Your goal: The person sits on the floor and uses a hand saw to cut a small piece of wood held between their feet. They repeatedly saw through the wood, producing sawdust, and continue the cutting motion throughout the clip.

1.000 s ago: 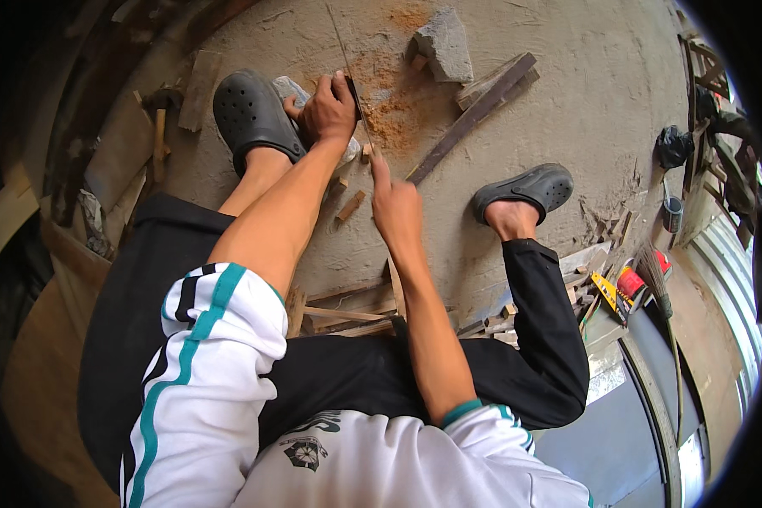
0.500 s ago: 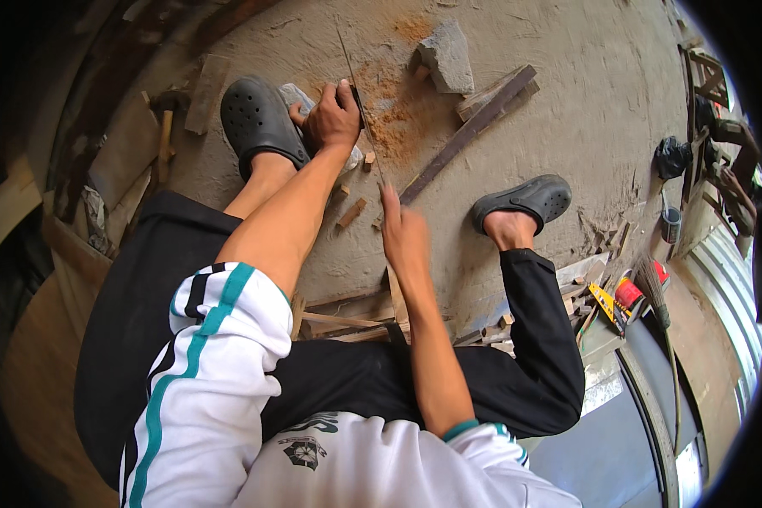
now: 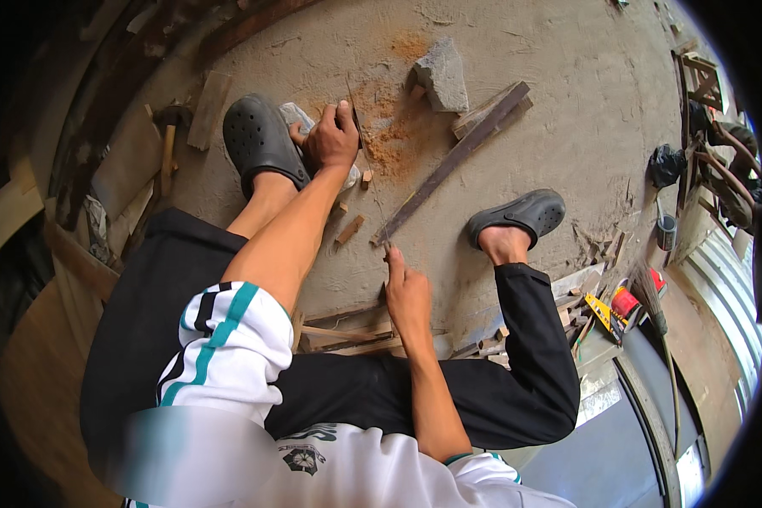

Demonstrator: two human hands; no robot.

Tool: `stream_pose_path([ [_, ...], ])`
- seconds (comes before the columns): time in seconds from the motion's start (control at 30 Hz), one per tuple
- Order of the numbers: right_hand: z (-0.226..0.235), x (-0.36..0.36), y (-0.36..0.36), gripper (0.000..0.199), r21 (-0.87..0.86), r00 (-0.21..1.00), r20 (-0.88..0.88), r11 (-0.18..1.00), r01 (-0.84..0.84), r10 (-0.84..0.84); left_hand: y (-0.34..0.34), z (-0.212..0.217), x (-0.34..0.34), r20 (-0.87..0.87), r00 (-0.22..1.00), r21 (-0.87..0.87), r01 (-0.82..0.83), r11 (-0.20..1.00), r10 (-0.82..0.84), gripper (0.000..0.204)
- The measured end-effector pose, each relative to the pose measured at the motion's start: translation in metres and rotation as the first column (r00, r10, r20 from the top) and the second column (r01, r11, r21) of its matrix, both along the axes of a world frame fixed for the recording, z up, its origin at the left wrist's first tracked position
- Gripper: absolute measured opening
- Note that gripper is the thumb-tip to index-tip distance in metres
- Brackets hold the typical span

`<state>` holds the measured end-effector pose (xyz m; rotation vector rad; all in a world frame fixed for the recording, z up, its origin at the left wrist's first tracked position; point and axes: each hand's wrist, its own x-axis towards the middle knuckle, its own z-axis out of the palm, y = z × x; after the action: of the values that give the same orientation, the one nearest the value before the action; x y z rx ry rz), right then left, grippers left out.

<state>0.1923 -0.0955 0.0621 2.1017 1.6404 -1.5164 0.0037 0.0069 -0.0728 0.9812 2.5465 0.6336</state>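
Observation:
A thin saw blade (image 3: 376, 191) runs edge-on from beside my left hand back to my right hand (image 3: 408, 292). My right fingers wrap round its near end; the handle is mostly hidden. My left hand (image 3: 332, 140) is closed on a small dark-faced piece of wood (image 3: 361, 135), against which the blade passes. Under that hand a pale stone (image 3: 352, 179) partly shows, beside my left clog (image 3: 261, 140). Orange-brown sawdust (image 3: 387, 157) lies on the ground just right of the blade. Small wood offcuts (image 3: 350, 229) are scattered nearer to me.
A grey stone block (image 3: 443, 76) and a long dark-faced wood strip (image 3: 453, 161) lie ahead to the right. My right clog (image 3: 516, 216) rests beyond the strip. A hammer (image 3: 168, 144) lies at left. A broom (image 3: 652, 305) and a red can (image 3: 625, 302) are at right.
My right hand has drawn back toward me, bringing the saw with it, so its far tip now reaches less far past my left hand. My left hand keeps its hold. The view has shifted slightly.

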Motion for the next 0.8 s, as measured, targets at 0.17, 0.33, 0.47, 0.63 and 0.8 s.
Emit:
stream_pose_path([
  [0.17, -0.028, -0.037, 0.066, 0.07, -0.09, 0.999, 0.002, 0.994, 0.053, -0.053, 0.014, 0.004, 0.006, 0.009, 1.0, -0.034, 0.012, 0.999, -0.012, 0.048],
  [0.33, 0.013, -0.01, 0.012, 0.07, -0.02, 0.999, -0.032, 1.0, 0.015, -0.015, 0.005, -0.003, -0.008, -0.037, 0.999, -0.013, -0.022, 1.0, 0.021, 0.05],
  [0.47, -0.021, -0.029, 0.043, 0.063, -0.072, 1.0, 0.027, 0.997, 0.008, -0.007, 0.007, 0.004, 0.005, -0.002, 1.0, -0.035, 0.001, 0.999, -0.001, 0.051],
  [0.63, -0.013, -0.022, 0.035, 0.067, -0.017, 0.998, -0.04, 0.999, 0.052, -0.052, 0.008, 0.002, 0.002, -0.022, 1.0, -0.026, -0.016, 1.0, 0.015, 0.05],
  [0.8, -0.01, -0.012, 0.013, 0.068, -0.06, 0.992, 0.121, 0.998, 0.027, -0.02, 0.006, -0.014, -0.004, -0.201, 0.98, 0.114, 0.012, 0.993, 0.011, 0.041],
])
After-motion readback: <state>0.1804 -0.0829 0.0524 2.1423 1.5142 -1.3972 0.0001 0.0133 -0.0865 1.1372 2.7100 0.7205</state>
